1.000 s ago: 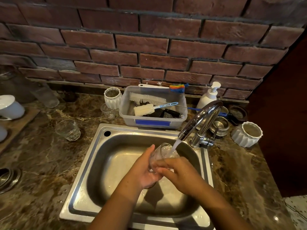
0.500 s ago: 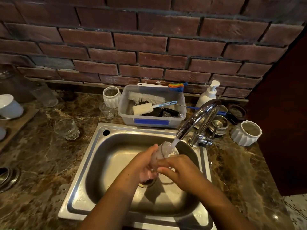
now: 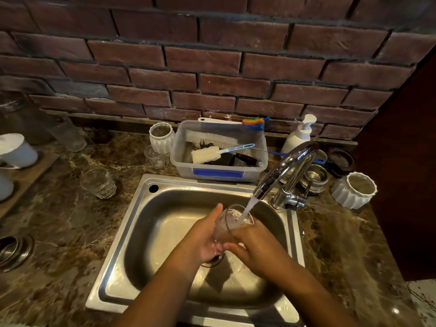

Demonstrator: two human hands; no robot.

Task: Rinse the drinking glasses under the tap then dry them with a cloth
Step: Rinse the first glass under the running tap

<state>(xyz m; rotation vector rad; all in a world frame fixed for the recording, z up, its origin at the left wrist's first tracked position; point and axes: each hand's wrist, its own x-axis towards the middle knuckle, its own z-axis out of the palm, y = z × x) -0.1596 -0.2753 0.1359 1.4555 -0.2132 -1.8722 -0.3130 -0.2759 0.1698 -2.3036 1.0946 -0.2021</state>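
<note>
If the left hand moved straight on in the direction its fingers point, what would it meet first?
Probably the sink's back wall, then the clear plastic tub; depth is unclear. The left hand holds the clear drinking glass, fingers pointing up-right.

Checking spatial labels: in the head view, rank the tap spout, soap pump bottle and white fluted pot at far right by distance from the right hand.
1. tap spout, just above the right hand.
2. soap pump bottle, behind the tap by the wall.
3. white fluted pot, far right on the counter; close to the bottle's rank.

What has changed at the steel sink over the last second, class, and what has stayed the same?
Little: both hands, left hand and right hand, keep gripping the clear drinking glass under the running chrome tap, barely shifting. The counter glasses stay put.
</note>
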